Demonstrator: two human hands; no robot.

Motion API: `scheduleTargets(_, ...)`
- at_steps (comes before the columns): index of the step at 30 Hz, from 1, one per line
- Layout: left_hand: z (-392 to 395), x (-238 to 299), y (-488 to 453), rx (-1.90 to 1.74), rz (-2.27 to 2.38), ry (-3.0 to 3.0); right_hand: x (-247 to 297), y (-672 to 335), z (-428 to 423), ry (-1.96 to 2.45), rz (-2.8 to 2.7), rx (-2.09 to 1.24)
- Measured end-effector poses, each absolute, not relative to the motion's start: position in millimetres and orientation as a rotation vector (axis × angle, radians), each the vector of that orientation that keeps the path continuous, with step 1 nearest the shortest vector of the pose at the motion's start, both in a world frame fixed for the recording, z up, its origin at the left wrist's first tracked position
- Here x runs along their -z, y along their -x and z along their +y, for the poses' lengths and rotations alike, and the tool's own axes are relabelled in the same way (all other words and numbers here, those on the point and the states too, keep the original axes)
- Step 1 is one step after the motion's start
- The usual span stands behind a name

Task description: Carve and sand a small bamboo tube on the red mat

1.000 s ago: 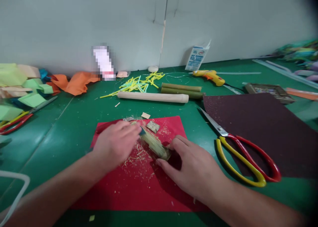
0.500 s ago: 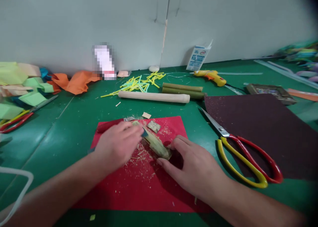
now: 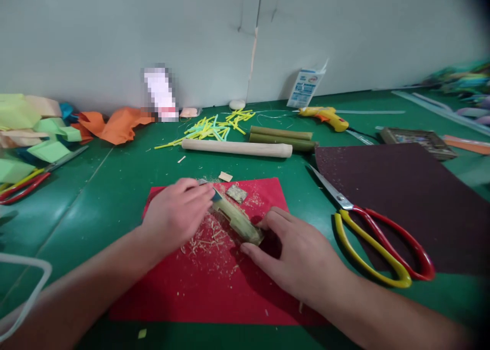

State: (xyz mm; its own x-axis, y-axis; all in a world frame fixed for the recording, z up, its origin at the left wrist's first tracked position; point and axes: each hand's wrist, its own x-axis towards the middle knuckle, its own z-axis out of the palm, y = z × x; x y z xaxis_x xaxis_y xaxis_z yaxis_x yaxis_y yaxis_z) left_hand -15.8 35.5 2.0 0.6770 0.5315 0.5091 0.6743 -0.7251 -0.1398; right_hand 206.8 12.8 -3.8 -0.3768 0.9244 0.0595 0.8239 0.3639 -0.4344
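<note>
One bamboo piece (image 3: 239,221) is lying slantwise on a red sheet (image 3: 184,299) near the centre of the frame. The right hand (image 3: 296,248) is pinching its lower-right end between thumb and fingers. The left hand (image 3: 178,209) is curling its fingers over a small dark blue piece (image 3: 217,195), holding it against the bamboo's upper-left end. Pale shavings (image 3: 209,238) are lying scattered around. Scissors (image 3: 344,202) are resting at right; a yellow glue gun (image 3: 325,119) is lying upper right on the green worktop (image 3: 115,186).
</note>
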Motion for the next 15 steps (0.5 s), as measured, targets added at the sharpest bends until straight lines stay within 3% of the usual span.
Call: scheduleTargets(15, 37.9, -0.9, 17.2, 0.711, -1.016, 2.597, 4.6, -207.6, 14.0, 1.549, -2.335, -0.463)
